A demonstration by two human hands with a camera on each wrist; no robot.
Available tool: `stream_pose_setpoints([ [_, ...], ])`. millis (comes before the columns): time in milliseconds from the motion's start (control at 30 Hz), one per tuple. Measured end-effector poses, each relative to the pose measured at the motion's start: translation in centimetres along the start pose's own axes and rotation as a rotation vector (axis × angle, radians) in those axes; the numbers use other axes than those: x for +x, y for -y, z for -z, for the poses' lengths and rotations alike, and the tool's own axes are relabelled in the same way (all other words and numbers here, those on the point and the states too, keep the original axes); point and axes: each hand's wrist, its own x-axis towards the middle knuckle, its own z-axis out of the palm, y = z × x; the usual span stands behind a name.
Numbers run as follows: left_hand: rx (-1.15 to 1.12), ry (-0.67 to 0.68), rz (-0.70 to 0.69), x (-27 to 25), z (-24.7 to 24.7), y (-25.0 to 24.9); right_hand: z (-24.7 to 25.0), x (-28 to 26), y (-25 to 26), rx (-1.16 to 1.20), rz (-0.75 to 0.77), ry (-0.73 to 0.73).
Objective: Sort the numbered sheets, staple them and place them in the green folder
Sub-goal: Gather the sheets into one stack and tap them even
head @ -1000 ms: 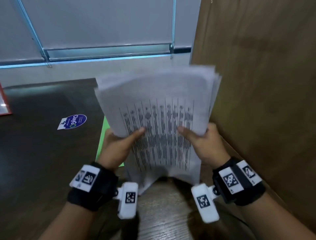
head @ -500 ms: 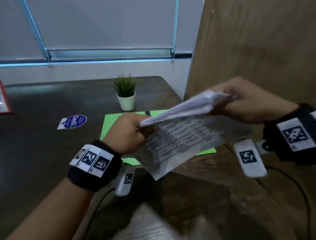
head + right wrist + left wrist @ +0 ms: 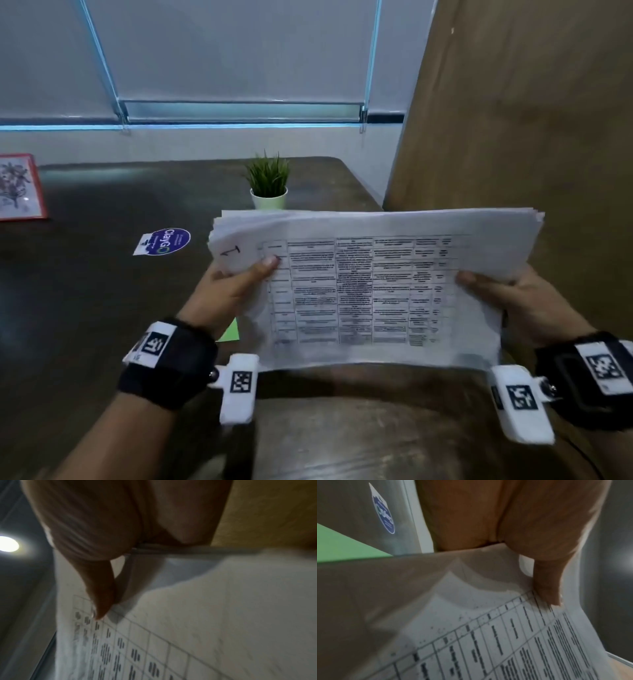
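Holding the sheets mid-frame, the left hand and right hand each pinch a side; tap the edges square before stapling. Folder peeks out below left.

It looks like an office or meeting room. A dark wooden table stands before a window with drawn roller blinds, bearing a small potted plant, a round sticker and printed sheets.
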Motion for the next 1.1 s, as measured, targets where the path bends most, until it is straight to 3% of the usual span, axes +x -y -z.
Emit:
stream_pose_setpoints([
  [133, 0.136, 0.097, -0.071, -0.4, 0.4, -0.3, 1.6, -0.7, -1.8, -0.088, -0.075, 0.020],
  [267, 0.184, 0.119, 0.041, -2.6, 0.4, 3.2, 0.1, -2.1, -4.3, -0.116, -0.210, 0.030],
  [500, 0.309, -0.143, -0.248, -1.3, -0.5, 2.4, -1.6, -2.0, -2.5, -0.169, 0.042, -0.062],
  [600, 0.277, -0.206, -0.147, -1.6, -0.5, 4.6, -2.3, -2.2, -5.2, -0.144, -0.015, -0.057],
  [700, 0.283, -0.171, -0.012, -2.2, 0.1, 6.9, -2.2, -2.5, -8.8, -0.168, -0.136, -0.021],
  [933, 0.283, -0.136, -0.121, -0.2, 0.7, 3.6, -2.0, -0.6, -5.6, -0.166, 0.008, 0.026],
  [1100, 0.342, -0.201, 0.031, -1.1, 1.9, 5.5, -1.3, -1.0, -8.4, -0.205, -0.111, 0.017],
])
